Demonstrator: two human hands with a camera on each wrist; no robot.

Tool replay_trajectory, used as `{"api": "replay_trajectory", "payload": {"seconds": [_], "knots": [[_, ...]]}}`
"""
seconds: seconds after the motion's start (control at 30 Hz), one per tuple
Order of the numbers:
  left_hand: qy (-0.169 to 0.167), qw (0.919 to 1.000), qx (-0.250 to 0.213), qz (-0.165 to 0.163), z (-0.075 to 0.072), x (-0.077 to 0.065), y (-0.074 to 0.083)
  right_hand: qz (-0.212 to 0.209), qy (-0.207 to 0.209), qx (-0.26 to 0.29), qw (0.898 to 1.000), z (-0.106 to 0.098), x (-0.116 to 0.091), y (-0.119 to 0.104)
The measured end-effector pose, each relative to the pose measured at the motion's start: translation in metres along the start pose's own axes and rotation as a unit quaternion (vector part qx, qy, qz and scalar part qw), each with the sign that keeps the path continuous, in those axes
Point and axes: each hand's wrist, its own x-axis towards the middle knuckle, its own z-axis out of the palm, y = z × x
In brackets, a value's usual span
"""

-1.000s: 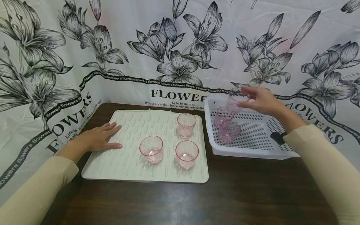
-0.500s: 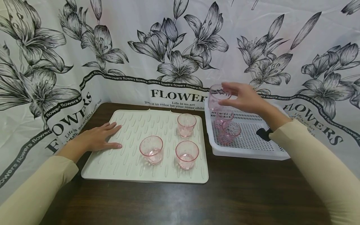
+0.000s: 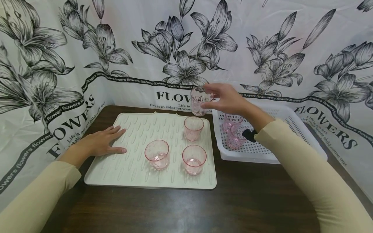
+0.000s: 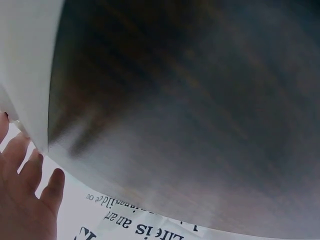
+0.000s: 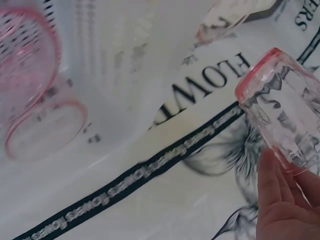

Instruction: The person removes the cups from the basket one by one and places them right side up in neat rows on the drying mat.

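Note:
My right hand (image 3: 226,99) pinches a clear pink-tinted drinking glass (image 3: 198,104) between thumb and fingers. That glass hangs in the air near the back right corner of the cream drying mat (image 3: 128,168), just behind a glass (image 3: 193,128) standing there. In the right wrist view the held glass (image 5: 282,102) shows its pink rim. Two more glasses stand upright on the mat, one at the front right (image 3: 193,160) and one further left (image 3: 157,155). Fingers spread, my left hand (image 3: 102,142) rests on the mat's left edge.
To the mat's right, a white perforated basket (image 3: 242,156) holds two pink glasses, the nearer glass (image 3: 234,139) partly behind the black strap (image 3: 249,135) at my right wrist. A flower-printed sheet (image 3: 175,38) hangs behind the dark wooden table (image 3: 180,210).
My right hand has carried the glass leftward from above the basket to behind the mat's back right glass. The left hand and the standing glasses have stayed put.

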Motion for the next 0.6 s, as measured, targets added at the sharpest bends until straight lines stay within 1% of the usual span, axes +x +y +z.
{"api": "replay_trajectory", "payload": {"seconds": [0.13, 0.23, 0.37, 0.6], "knots": [[0.000, 1.0000, -0.002, 0.004, 0.000, 0.001, -0.001, 0.006, -0.011, 0.015, 1.000, 0.014, 0.011, -0.007], [0.004, 0.9999, -0.005, 0.008, 0.000, 0.001, -0.002, 0.009, -0.020, 0.015, 1.000, 0.025, 0.019, -0.011], [0.006, 0.9999, -0.008, 0.006, 0.001, 0.002, -0.001, 0.010, -0.030, 0.026, 0.999, 0.039, 0.029, -0.015], [-0.002, 1.0000, -0.007, 0.000, 0.000, 0.000, -0.001, 0.008, -0.050, 0.039, 0.998, 0.058, 0.045, -0.025]]}}
